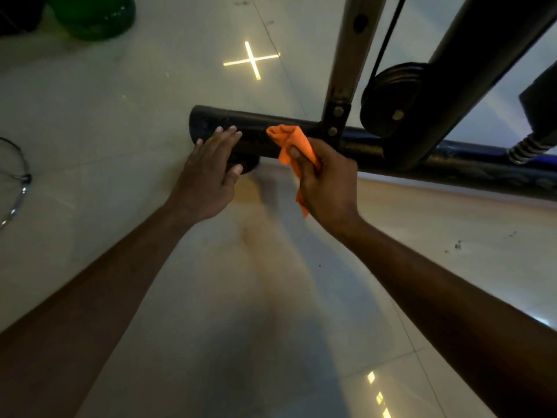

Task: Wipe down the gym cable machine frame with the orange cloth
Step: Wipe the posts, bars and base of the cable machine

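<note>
Wiping of the machine's low base tube (301, 140) appears to be the step in hand: a bunched orange cloth (294, 146) is gripped in the right hand (327, 179), thumb and curled fingers closed round it, and its upper fold is held against the near face of the black horizontal tube, just left of the bolted bracket (334, 122) where a grey upright post (349, 52) is joined. The left hand (208, 173) is laid with fingers straight and slightly spread on the rounded left end of the same tube, seemingly to steady the body, with the thumb beside a small dark foot (248, 165) under the tube. Most of the frame is judged not yet wiped, since only this low end is being touched. For the next move, the cloth would probably need to be pressed flatter and drawn along the tube, either toward the left hand, which would have to be lifted clear, or rightward round the bracket. To the right, the stroke would be obstructed by the bracket bolts, a black pulley wheel (391, 98) with its cable (388, 34), a thick slanted black beam (470, 73) and a coiled spring (524, 147). On the glossy tiled floor (150, 116) a bright cross-shaped light reflection (252, 59) is seen beyond the tube, a green rounded object (96, 13) at top left, and a thin chrome wire piece (18, 176) at the left edge, all well apart from the hands
</note>
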